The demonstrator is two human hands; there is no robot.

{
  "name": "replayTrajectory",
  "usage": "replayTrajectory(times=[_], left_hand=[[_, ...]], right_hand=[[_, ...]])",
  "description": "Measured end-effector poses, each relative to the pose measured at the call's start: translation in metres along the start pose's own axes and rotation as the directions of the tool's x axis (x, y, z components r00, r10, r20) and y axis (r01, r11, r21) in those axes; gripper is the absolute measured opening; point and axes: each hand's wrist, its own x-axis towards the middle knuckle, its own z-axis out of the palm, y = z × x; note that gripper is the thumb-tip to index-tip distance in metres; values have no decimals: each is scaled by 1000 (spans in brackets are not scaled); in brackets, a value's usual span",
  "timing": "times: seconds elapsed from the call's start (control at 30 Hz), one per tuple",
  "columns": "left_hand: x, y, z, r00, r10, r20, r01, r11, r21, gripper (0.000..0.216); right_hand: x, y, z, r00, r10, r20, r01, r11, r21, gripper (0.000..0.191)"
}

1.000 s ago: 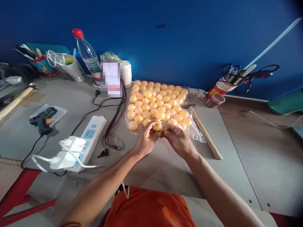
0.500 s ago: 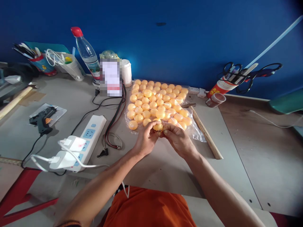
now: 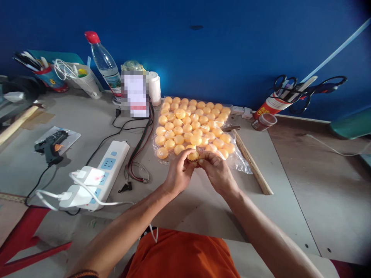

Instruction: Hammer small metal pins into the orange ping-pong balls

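Note:
An orange ping-pong ball [image 3: 193, 156] sits between my two hands, in front of the bag's near edge; a dark line shows along its underside. My left hand [image 3: 179, 173] is closed, thumb and forefinger gripping the ball from the left. From the other side my right hand [image 3: 219, 172] pinches at the ball's lower right edge, its thumb against the curled fingers. What exactly lies under those fingertips is hidden. Just beyond them, a clear plastic bag [image 3: 243, 166] lies flat, filled with rows of similar orange balls [image 3: 187, 127].
A wooden-handled hammer [image 3: 252, 164] lies right of the bag. On the left are a white power strip [image 3: 116, 158] with chargers, loose cables [image 3: 136, 154] and a black glue gun [image 3: 52, 146]. A bottle [image 3: 107, 65], a blurred phone [image 3: 135, 94] and tool cups [image 3: 272, 104] line the blue wall.
Both hands stay almost in place on the ball, with slight finger movement at its lower edge. The whole view has shifted very slightly.

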Motion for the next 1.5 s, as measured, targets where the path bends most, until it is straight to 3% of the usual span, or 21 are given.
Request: replayTrajectory(times=[0.13, 0.4, 0.67, 0.87, 1.07, 1.23, 1.5], left_hand=[[0, 1, 1, 1000, 4, -1, -5, 999, -48, 29], [2, 4, 4, 999, -33, 35, 38, 984, -176, 29], [8, 6, 1, 994, -109, 19, 110, 949, -297, 40], [10, 14, -1, 974, -220, 57, 223, 878, -424, 43], [8, 18, -1, 966, -249, 62, 249, 849, -466, 40], [11, 30, -3, 945, -324, 33, 288, 784, -550, 40], [14, 37, -11, 926, -348, 148, 357, 677, -644, 36]], right_hand=[[1, 2, 2, 1000, -21, 2, 21, 997, 78, 7], [3, -3, 7, 999, 36, -36, -25, 961, 276, 30], [6, -4, -1, 993, 116, 8, -111, 933, 342, 25], [4, -11, -7, 995, 102, 14, -101, 941, 324, 25], [4, -11, -12, 992, 117, 38, -123, 950, 289, 22], [2, -18, -18, 985, 115, 129, -144, 957, 253, 25], [0, -14, -27, 993, -32, 116, 31, 999, 11, 14]])
